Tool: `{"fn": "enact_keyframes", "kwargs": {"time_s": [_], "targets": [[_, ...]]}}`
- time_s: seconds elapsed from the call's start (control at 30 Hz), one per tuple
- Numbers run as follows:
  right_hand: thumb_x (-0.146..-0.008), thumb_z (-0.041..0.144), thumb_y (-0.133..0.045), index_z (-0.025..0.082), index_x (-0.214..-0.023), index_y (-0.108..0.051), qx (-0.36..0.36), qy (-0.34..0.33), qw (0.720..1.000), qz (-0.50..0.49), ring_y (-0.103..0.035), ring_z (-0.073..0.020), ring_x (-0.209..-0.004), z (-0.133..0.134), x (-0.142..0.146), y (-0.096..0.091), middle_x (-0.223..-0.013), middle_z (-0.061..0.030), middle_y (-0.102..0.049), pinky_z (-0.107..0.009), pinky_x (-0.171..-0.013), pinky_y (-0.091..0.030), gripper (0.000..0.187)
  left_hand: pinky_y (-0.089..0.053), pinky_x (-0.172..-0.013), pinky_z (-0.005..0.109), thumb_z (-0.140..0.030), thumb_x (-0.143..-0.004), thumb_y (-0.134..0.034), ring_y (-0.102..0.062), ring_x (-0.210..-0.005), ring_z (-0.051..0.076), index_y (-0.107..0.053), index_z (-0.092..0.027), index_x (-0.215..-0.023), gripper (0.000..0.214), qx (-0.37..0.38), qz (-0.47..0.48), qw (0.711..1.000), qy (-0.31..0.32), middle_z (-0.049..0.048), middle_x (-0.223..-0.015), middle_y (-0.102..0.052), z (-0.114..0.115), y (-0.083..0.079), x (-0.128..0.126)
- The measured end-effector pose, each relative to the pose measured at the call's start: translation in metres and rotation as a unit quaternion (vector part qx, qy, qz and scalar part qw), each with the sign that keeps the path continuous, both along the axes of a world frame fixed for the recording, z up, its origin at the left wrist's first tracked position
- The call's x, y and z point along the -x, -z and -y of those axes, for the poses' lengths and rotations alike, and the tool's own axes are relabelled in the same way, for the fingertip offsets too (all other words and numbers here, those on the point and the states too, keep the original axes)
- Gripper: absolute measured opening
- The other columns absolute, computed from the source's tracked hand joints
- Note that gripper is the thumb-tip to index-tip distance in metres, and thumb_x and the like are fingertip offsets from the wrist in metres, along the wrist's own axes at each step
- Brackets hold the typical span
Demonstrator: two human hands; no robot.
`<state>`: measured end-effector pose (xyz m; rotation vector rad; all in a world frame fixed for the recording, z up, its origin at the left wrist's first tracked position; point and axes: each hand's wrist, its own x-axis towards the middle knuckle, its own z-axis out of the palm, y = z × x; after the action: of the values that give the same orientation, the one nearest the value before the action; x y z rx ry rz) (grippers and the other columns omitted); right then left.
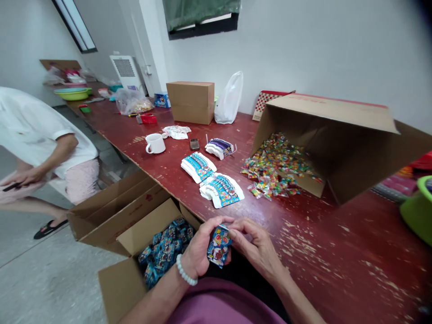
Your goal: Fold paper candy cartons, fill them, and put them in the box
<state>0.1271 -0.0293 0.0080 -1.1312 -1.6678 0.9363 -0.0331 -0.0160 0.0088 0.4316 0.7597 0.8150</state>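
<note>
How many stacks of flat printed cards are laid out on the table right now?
3. One stack lies nearest the hands, a second stack just beyond it, and a purple-fronted stack farther back beside the tipped box. None seems hidden.

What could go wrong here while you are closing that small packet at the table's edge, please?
1. Both the left hand and right hand hold the small packet past the table edge; a slip might drop it outside the open carton on the floor.
2. The loose sweets spill out of the tipped box and could scatter if it is nudged.
</note>
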Motion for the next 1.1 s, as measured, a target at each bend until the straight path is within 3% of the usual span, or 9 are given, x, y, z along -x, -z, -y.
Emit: {"fn": "enact_keyframes", "kwargs": {"time_s": [0.13,0.23,0.4,0.57,0.73,0.87,1.0,1.1], "targets": [[-0.085,0.040,-0.066,0.019,-0.087,-0.069,0.108,0.007,0.994,-0.020,-0.061,-0.0148,-0.064,-0.003,0.006,0.004,-0.078,-0.0018,-0.070,-0.024,-0.058,-0.048,0.022,-0.049,-0.041,0.024,-0.041,-0.086,-0.057,-0.061,-0.048,0.015,-0.066,-0.018,-0.115,0.037,-0.028,-0.043,0.999,-0.017,0.0051,-0.084,-0.069,0.002,0.002,0.001],[-0.081,0.040,-0.070,0.018,-0.086,-0.070,0.128,0.016,0.991,-0.042,-0.063,-0.0162,-0.066,-0.008,0.012,0.006,-0.079,-0.0029,-0.071,-0.026,-0.060,-0.050,0.022,-0.048,-0.043,0.024,-0.048,-0.088,-0.053,-0.062,-0.050,0.014,-0.063,-0.020,-0.122,0.046,-0.058,-0.073,0.995,-0.023,0.0072,-0.092,-0.070,0.004,0.001,0.003],[-0.071,0.040,-0.079,0.017,-0.072,-0.064,0.210,-0.011,0.957,-0.199,-0.065,-0.0181,-0.066,-0.015,0.019,0.003,-0.073,-0.0035,-0.071,-0.029,-0.061,-0.053,0.028,-0.046,-0.043,0.023,-0.056,-0.088,-0.050,-0.059,-0.047,0.013,-0.062,-0.017,-0.125,0.055,-0.097,-0.106,0.990,-0.007,0.0091,-0.087,-0.071,0.006,0.001,0.008],[-0.065,0.039,-0.083,0.016,-0.069,-0.064,0.249,-0.007,0.941,-0.229,-0.063,-0.0162,-0.062,-0.015,0.021,0.001,-0.072,-0.0033,-0.071,-0.027,-0.057,-0.050,0.031,-0.045,-0.041,0.022,-0.057,-0.087,-0.052,-0.059,-0.047,0.014,-0.064,-0.015,-0.123,0.056,-0.121,-0.121,0.985,0.012,0.0088,-0.082,-0.072,0.004,0.002,0.011],[-0.066,0.037,-0.081,0.017,-0.065,-0.061,0.253,0.000,0.944,-0.213,-0.054,-0.0113,-0.049,-0.016,0.020,0.002,-0.056,0.0024,-0.063,-0.023,-0.050,-0.044,0.028,-0.045,-0.040,0.021,-0.055,-0.086,-0.055,-0.059,-0.048,0.014,-0.067,-0.015,-0.119,0.053,-0.130,-0.116,0.984,0.024,0.0086,-0.078,-0.072,0.004,0.000,0.012],[-0.077,0.038,-0.072,0.017,-0.070,-0.063,0.195,-0.020,0.971,-0.135,-0.057,-0.0124,-0.054,-0.016,0.018,-0.003,-0.064,0.0005,-0.065,-0.024,-0.053,-0.046,0.024,-0.048,-0.040,0.024,-0.046,-0.086,-0.058,-0.062,-0.050,0.016,-0.065,-0.015,-0.120,0.047,-0.073,-0.082,0.994,0.012,0.0078,-0.078,-0.071,0.000,0.002,0.015],[-0.085,0.035,-0.065,0.020,-0.090,-0.067,0.018,-0.046,0.998,0.026,-0.063,-0.0198,-0.085,-0.008,0.015,-0.004,-0.097,-0.0057,-0.069,-0.032,-0.075,-0.050,0.016,-0.049,-0.042,0.025,-0.035,-0.083,-0.059,-0.063,-0.049,0.015,-0.062,-0.018,-0.120,0.041,0.007,0.016,1.000,0.013,0.0063,-0.085,-0.071,-0.008,0.008,0.015],[-0.075,0.034,-0.076,0.022,-0.110,-0.060,-0.090,-0.034,0.987,0.132,-0.058,-0.0270,-0.105,0.000,0.016,0.003,-0.116,-0.0101,-0.064,-0.041,-0.088,-0.046,0.040,-0.052,-0.050,0.023,-0.026,-0.080,-0.061,-0.067,-0.062,0.016,-0.063,-0.016,-0.110,0.032,0.023,0.052,0.998,-0.034,0.0051,-0.085,-0.070,-0.012,0.016,0.012]]}}
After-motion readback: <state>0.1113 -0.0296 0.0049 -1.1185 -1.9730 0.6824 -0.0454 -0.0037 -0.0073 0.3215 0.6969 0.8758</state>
